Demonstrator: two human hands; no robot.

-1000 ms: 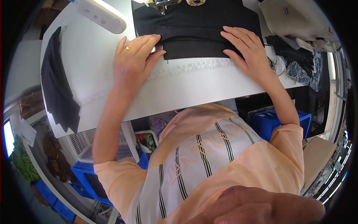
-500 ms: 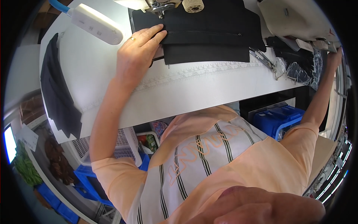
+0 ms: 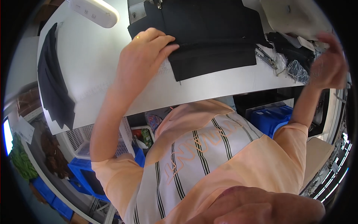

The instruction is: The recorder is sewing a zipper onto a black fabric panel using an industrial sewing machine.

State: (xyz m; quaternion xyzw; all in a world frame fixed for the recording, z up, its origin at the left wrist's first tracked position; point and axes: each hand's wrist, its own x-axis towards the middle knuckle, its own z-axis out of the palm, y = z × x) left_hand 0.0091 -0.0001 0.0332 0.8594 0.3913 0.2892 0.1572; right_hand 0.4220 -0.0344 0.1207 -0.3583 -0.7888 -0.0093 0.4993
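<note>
A black fabric panel [image 3: 212,22] with a zipper [image 3: 212,42] across it lies on the white table [image 3: 156,95], partly under the sewing machine's presser foot [image 3: 159,4] at the top edge. My left hand [image 3: 143,54], with a ring on one finger, holds the panel near the zipper's left end, thumb and fingers pinched together. Raised at the far right beside the machine, my right hand [image 3: 330,69] is smeared by motion, so its fingers cannot be read. Metal thread snips [image 3: 266,59] lie just right of the panel.
Dark folded fabric [image 3: 56,82] drapes over the table's left edge. A white lamp [image 3: 95,12] hangs at upper left. Clear plastic and thread [image 3: 296,71] lie by black scraps [image 3: 289,46]. Below stand a white basket [image 3: 80,140] and a blue bin [image 3: 266,117].
The black panel has slid toward me with my left hand on it. My right hand has come off the machine's right end and moved nearer. The view has shifted slightly.
</note>
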